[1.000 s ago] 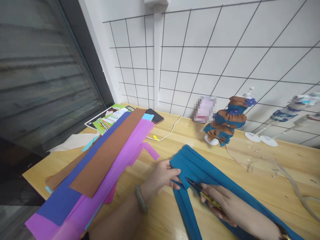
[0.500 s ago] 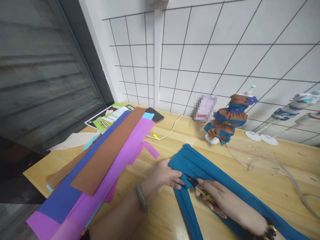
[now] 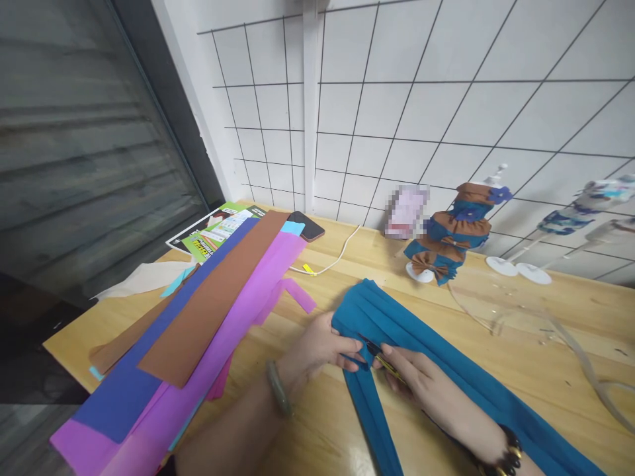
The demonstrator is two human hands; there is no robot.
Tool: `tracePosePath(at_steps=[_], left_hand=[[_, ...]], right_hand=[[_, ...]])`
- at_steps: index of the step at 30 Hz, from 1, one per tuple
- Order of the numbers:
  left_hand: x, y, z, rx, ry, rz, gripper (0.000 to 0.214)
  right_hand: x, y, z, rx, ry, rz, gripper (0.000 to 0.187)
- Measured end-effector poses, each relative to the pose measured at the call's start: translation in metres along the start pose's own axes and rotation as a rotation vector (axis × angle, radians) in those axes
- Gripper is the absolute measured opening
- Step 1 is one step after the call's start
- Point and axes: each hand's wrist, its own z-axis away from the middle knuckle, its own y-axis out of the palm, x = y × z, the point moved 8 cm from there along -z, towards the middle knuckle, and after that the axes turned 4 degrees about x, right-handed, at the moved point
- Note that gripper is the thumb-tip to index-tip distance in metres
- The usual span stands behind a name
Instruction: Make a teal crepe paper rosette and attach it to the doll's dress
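A long teal cloth (image 3: 417,328) lies folded in lengthwise layers across the table, and a narrower teal strip (image 3: 373,423) hangs down from its near left corner. My left hand (image 3: 331,347) pinches that corner, fingers closed over the edge. In my right hand (image 3: 421,377) is a pair of small thread snips (image 3: 381,360) with dark blades and yellow handles. The blades point left and lie at the cloth, close to my left fingertips. Whether they are cutting into the cloth I cannot tell.
Purple, blue and brown cloth strips (image 3: 198,311) lie stacked on the left. Behind them are printed leaflets (image 3: 208,238), a phone (image 3: 306,226) and a white cable (image 3: 337,260). A small dressed stand (image 3: 451,231) and a clear plastic piece (image 3: 476,304) are at the right.
My right hand has moved slightly left with the snips, and the blades appear closer together. My left hand keeps its hold on the cloth. The view has shifted a little.
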Motion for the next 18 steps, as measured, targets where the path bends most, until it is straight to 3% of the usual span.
tracePosePath(at_steps=[7,18], left_hand=[[-0.003,0.001,0.001,-0.023,0.006,0.01,0.032],[-0.005,0.003,0.002,0.006,0.037,0.0,0.033]], right_hand=[[0.003,0.001,0.0,-0.038,0.002,0.051,0.045],[-0.011,0.006,-0.002,-0.028,0.082,-0.091,0.043]])
